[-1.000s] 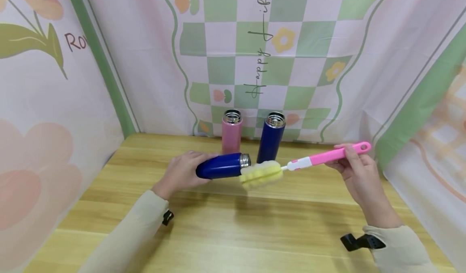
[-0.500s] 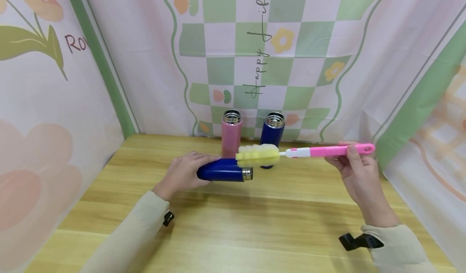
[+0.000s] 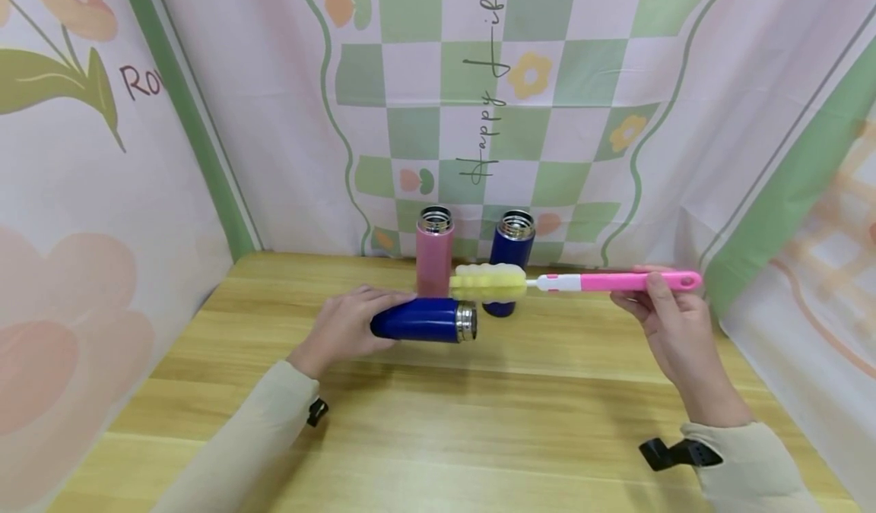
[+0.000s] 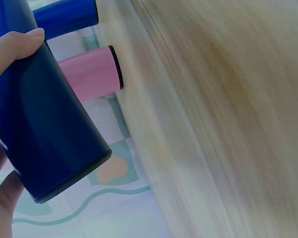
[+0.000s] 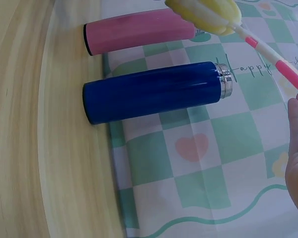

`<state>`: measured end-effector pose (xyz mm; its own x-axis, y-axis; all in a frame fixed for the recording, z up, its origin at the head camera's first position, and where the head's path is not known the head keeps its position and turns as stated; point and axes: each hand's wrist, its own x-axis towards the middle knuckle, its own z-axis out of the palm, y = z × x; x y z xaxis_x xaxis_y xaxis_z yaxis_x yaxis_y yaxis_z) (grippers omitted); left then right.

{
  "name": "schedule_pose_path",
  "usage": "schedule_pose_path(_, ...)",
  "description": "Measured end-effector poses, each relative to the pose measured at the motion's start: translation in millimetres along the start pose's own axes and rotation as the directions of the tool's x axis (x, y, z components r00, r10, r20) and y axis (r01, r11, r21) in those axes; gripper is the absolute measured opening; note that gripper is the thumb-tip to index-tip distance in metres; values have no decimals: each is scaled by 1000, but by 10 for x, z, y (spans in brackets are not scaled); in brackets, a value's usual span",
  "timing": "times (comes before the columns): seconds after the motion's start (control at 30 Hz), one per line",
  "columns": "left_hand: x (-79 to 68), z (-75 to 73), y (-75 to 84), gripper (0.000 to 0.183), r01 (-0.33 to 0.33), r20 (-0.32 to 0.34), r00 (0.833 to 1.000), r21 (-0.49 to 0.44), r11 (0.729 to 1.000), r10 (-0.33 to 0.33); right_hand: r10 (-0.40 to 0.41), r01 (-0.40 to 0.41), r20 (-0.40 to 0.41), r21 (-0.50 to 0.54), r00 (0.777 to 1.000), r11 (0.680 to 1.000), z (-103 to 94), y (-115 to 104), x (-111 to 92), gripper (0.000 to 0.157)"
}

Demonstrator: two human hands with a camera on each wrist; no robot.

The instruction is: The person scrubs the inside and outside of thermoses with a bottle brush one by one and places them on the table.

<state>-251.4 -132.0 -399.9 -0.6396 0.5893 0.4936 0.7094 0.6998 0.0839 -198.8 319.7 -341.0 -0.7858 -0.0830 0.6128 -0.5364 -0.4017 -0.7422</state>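
Note:
My left hand (image 3: 352,319) grips a blue thermos bottle (image 3: 420,321) by its base end. The bottle lies on its side above the table, its bare metal mouth facing right. In the left wrist view the thumb and fingers wrap the blue bottle (image 4: 54,119). My right hand (image 3: 674,327) pinches the pink handle of a bottle brush (image 3: 616,281) between thumb and fingers. The brush is level, and its yellow sponge head (image 3: 489,281) points left. That head is just above and behind the bottle's mouth, outside it; whether they touch I cannot tell.
A pink thermos bottle (image 3: 434,258) and a second blue thermos bottle (image 3: 512,247) stand upright, lidless, at the back of the wooden table (image 3: 438,437). The sponge head partly covers the second blue one in the head view. Patterned cloth (image 3: 472,133) hangs behind them.
The sponge head has risen from in front of the bottle's mouth to above it, and the brush has levelled out. The blue bottle has shifted slightly downward in view.

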Motion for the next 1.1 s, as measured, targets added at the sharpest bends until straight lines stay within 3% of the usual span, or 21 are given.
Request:
schedule_pose_path(0.33,-3,13,8,75,28,-37,999,-64,998,-30,15,-14,-43,25,999,1000,-44,23,-28,30)
schedule_pose_path(0.57,6,-1,40,76,105,-70,991,-161,981,-117,37,-37,-62,-10,997,999,-58,25,-55,29)
schedule_pose_path(0.77,6,32,56,78,152,-85,981,-215,965,-173,31,-28,-88,35,996,999,-41,20,-53,28)
schedule_pose_path(0.93,11,66,89,79,212,-65,966,-348,913,-249,6,1,-105,70,994,998,-14,0,-45,26)
schedule_pose_path(1.1,14,70,120,76,310,7,936,-493,813,-353,-15,23,-99,72,995,997,2,-15,-29,26)
